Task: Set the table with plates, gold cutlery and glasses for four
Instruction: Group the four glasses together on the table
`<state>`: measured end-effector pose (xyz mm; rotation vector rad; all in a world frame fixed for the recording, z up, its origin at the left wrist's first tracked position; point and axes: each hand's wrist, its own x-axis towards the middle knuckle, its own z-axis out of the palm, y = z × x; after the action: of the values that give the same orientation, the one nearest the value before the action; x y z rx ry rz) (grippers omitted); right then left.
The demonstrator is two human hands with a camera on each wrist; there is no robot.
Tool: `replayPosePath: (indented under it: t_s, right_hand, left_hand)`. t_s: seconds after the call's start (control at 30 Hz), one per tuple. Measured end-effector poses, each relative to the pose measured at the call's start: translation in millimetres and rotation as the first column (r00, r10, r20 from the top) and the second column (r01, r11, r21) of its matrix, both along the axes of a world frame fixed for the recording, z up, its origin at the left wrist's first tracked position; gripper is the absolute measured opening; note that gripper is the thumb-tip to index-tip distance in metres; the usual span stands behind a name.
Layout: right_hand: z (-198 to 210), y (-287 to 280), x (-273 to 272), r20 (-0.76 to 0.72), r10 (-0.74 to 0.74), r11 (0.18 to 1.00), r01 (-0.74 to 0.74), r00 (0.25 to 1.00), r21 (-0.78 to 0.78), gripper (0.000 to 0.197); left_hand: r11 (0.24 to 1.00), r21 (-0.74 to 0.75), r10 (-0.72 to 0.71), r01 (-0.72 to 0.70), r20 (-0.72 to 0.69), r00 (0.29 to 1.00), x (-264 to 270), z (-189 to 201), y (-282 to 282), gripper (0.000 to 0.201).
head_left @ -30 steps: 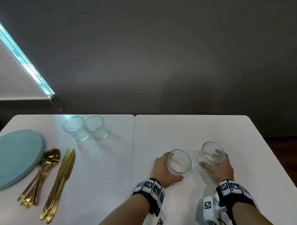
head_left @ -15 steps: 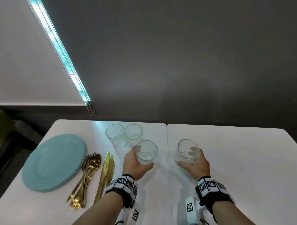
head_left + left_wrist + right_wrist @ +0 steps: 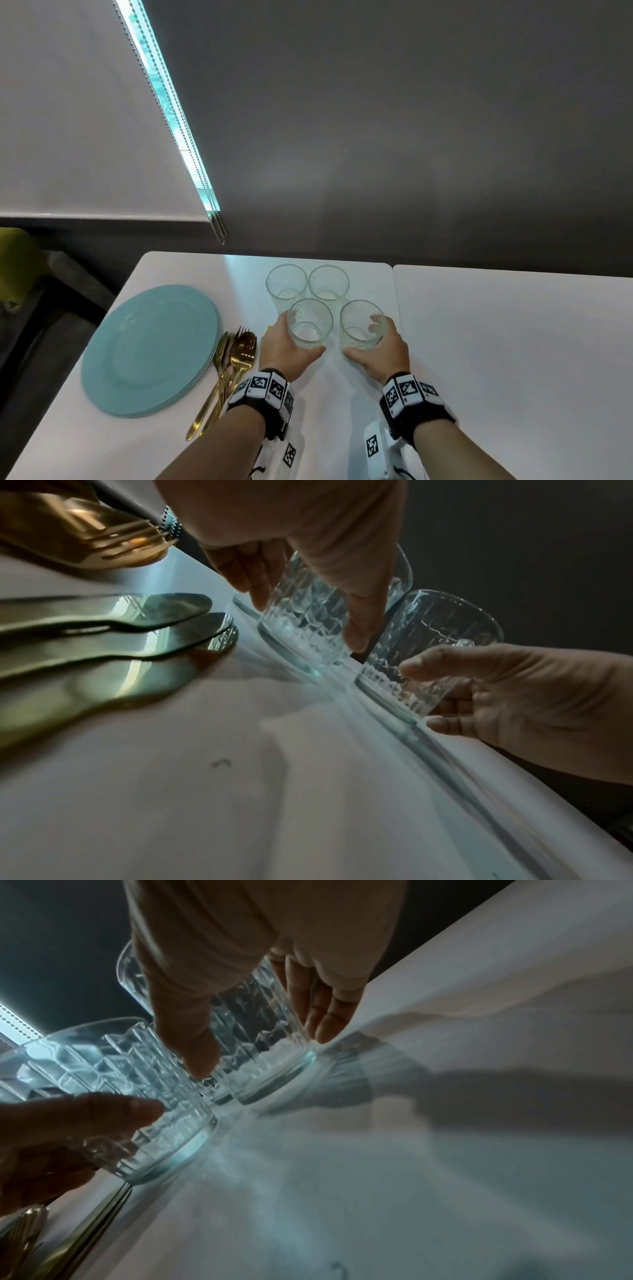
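Observation:
Two patterned clear glasses (image 3: 286,286) (image 3: 329,284) stand side by side at the back of the white table (image 3: 496,342). Just in front of them, my left hand (image 3: 298,337) grips a third glass (image 3: 310,329) and my right hand (image 3: 363,339) grips a fourth glass (image 3: 361,325). In the left wrist view, thumb and fingers wrap the left glass (image 3: 304,615), whose base is down at the table top. The right wrist view shows the same hold on the right glass (image 3: 253,1042). A stack of teal plates (image 3: 150,349) lies at the left, with gold cutlery (image 3: 236,356) beside it.
Gold knives (image 3: 103,642) lie just left of my left hand, partly under the forearm in the head view. A seam (image 3: 394,325) splits the table into two tops, right of the held glasses. A dark wall and a blind cord (image 3: 219,229) stand behind.
Both hands have carried their glasses leftward from the right table half to just in front of the two standing glasses. The head view has turned left with them.

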<state>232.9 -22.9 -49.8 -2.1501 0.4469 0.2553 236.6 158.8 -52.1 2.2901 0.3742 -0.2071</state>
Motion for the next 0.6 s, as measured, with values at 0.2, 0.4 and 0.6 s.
replayPosePath:
  t_s: [0.2,0.4,0.6]
  right_hand:
    - [-4,12,4,-0.004,-0.015,1.0,0.015,1.0,-0.007,0.088]
    - [-1,15,7,-0.055,-0.018,0.999,0.02,0.998,0.044,0.097]
    - [5,6,-1,-0.173,0.053,0.999,-0.052,0.983,0.013,0.116]
  left_hand:
    - [0.998,-0.057,0.007,-0.009,-0.034,0.999,5,-5,3,0.09]
    - [1.0,0.019,-0.008,0.008,-0.023,1.0,7,-4,8,0.091]
    - [0.988,0.153,-0.008,0.016,-0.052,0.999,2,3,9,0.103]
